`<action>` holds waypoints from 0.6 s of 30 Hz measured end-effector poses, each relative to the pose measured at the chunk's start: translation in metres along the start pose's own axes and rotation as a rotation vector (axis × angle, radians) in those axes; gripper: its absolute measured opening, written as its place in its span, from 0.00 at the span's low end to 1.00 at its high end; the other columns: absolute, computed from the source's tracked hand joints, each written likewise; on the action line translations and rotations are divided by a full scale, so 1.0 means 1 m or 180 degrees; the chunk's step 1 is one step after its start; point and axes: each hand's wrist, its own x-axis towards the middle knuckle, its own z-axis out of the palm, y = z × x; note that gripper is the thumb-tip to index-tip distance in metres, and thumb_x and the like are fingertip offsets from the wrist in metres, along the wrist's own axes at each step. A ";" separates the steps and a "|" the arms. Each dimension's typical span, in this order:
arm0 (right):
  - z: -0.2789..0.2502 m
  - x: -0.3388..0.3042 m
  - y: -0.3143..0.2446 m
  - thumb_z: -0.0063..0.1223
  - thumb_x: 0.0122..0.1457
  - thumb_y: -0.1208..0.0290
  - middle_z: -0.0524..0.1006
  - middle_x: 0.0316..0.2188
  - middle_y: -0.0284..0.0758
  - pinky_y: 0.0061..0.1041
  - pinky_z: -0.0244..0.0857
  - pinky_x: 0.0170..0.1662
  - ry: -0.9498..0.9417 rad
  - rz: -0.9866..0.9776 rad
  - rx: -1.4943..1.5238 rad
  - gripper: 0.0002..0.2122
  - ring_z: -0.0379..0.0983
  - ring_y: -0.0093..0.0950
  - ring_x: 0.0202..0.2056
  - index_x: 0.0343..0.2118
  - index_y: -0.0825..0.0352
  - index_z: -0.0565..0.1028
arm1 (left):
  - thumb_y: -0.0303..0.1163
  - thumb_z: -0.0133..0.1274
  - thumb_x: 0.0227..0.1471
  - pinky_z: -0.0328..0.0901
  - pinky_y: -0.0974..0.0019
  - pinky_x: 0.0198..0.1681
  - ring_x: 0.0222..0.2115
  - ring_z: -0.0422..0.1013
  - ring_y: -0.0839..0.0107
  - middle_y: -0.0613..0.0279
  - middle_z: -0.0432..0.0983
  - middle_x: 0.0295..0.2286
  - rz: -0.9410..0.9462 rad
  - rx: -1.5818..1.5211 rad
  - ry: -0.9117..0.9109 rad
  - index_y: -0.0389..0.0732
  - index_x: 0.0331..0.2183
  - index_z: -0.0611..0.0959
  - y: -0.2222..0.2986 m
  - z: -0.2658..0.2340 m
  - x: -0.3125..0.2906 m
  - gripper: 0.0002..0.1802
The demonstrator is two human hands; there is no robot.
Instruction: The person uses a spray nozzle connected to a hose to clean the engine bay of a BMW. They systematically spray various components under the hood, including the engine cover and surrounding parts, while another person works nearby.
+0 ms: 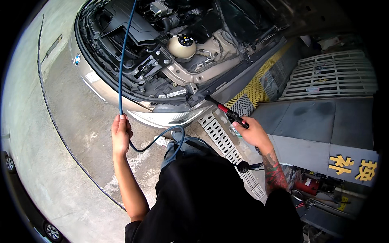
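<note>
While my left hand [121, 135] pinches the blue hose [122, 77], my right hand [254, 133] grips the tool [224, 108]: engine bay [198, 77] already open, slack seemingly uncleared

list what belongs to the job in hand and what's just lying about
Seemingly in use:
blue hose, in the left hand
black-and-red tool, in the right hand
open engine bay, in front

Apparently just around:
yellow-and-grey floor tiles
pale slatted panel
red object, lower right
</note>
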 end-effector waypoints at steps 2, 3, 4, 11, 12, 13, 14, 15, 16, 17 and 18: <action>0.008 -0.001 -0.004 0.55 0.59 0.55 0.69 0.17 0.40 0.33 0.60 0.28 -0.0063 0.0001 0.0015 0.19 0.64 0.34 0.21 0.30 0.72 0.74 | 0.44 0.41 0.66 0.45 0.78 0.15 0.13 0.50 0.87 0.79 0.58 0.17 -0.0037 0.0029 -0.0004 0.49 0.31 0.71 0.000 -0.004 0.001 0.13; 0.012 -0.002 -0.009 0.55 0.59 0.55 0.69 0.16 0.40 0.33 0.60 0.28 -0.0063 -0.0021 0.0018 0.19 0.63 0.34 0.21 0.30 0.72 0.74 | 0.44 0.41 0.67 0.45 0.78 0.15 0.13 0.50 0.87 0.80 0.58 0.16 -0.0027 0.0099 -0.0022 0.49 0.31 0.71 0.003 -0.005 0.001 0.14; 0.017 -0.003 -0.014 0.54 0.59 0.55 0.68 0.16 0.40 0.33 0.59 0.27 -0.0065 -0.0044 0.0021 0.19 0.63 0.34 0.20 0.29 0.72 0.74 | 0.44 0.41 0.67 0.45 0.78 0.15 0.13 0.51 0.87 0.80 0.58 0.16 -0.0018 0.0161 -0.0036 0.49 0.31 0.71 0.005 -0.007 0.000 0.14; 0.052 -0.003 -0.033 0.55 0.59 0.58 0.71 0.17 0.42 0.35 0.61 0.28 -0.0229 -0.0264 0.0090 0.18 0.67 0.39 0.20 0.32 0.73 0.75 | 0.44 0.40 0.67 0.47 0.78 0.16 0.14 0.51 0.87 0.79 0.59 0.16 -0.0036 0.0523 0.0015 0.46 0.32 0.71 0.022 -0.030 0.004 0.14; 0.061 -0.004 -0.033 0.55 0.59 0.58 0.71 0.17 0.42 0.35 0.61 0.28 -0.0257 -0.0306 0.0118 0.18 0.67 0.39 0.20 0.32 0.72 0.75 | 0.43 0.40 0.67 0.47 0.78 0.16 0.14 0.51 0.87 0.79 0.59 0.16 -0.0009 0.0571 0.0000 0.46 0.32 0.71 0.022 -0.036 0.003 0.15; 0.063 -0.005 -0.043 0.55 0.59 0.57 0.71 0.17 0.42 0.36 0.61 0.27 -0.0297 -0.0221 0.0042 0.18 0.67 0.39 0.20 0.32 0.72 0.75 | 0.43 0.40 0.67 0.47 0.78 0.16 0.14 0.51 0.87 0.79 0.58 0.16 0.0016 0.0620 -0.0016 0.46 0.32 0.71 0.023 -0.042 0.004 0.15; 0.068 -0.003 -0.047 0.55 0.59 0.57 0.71 0.17 0.42 0.36 0.61 0.27 -0.0330 -0.0202 0.0054 0.18 0.67 0.39 0.20 0.32 0.72 0.75 | 0.43 0.40 0.67 0.47 0.78 0.16 0.14 0.51 0.87 0.79 0.58 0.16 0.0040 0.0669 -0.0032 0.45 0.32 0.71 0.025 -0.048 0.005 0.15; 0.071 0.001 -0.053 0.55 0.59 0.57 0.71 0.17 0.42 0.35 0.61 0.27 -0.0344 -0.0187 0.0066 0.18 0.68 0.39 0.20 0.32 0.72 0.75 | 0.42 0.39 0.67 0.47 0.77 0.16 0.14 0.51 0.87 0.78 0.57 0.16 0.0072 0.0743 -0.0023 0.45 0.32 0.71 0.031 -0.051 0.008 0.15; 0.075 0.004 -0.058 0.55 0.59 0.57 0.71 0.17 0.42 0.35 0.61 0.27 -0.0357 -0.0173 0.0079 0.18 0.68 0.38 0.20 0.32 0.72 0.75 | 0.42 0.40 0.67 0.46 0.77 0.16 0.14 0.50 0.87 0.79 0.57 0.16 0.0060 0.0730 -0.0023 0.46 0.32 0.71 0.033 -0.058 0.007 0.14; 0.082 0.005 -0.060 0.55 0.59 0.57 0.72 0.17 0.41 0.34 0.61 0.26 -0.0321 -0.0262 0.0044 0.18 0.67 0.36 0.19 0.33 0.73 0.75 | 0.42 0.40 0.67 0.45 0.77 0.16 0.14 0.50 0.87 0.79 0.56 0.16 0.0049 0.0719 -0.0024 0.47 0.31 0.71 0.035 -0.065 0.007 0.14; 0.088 0.007 -0.067 0.55 0.59 0.58 0.72 0.17 0.41 0.34 0.61 0.26 -0.0311 -0.0302 0.0111 0.18 0.67 0.35 0.19 0.33 0.73 0.75 | 0.42 0.40 0.67 0.45 0.77 0.16 0.14 0.49 0.87 0.80 0.55 0.16 0.0040 0.0713 -0.0023 0.48 0.31 0.70 0.038 -0.074 0.007 0.13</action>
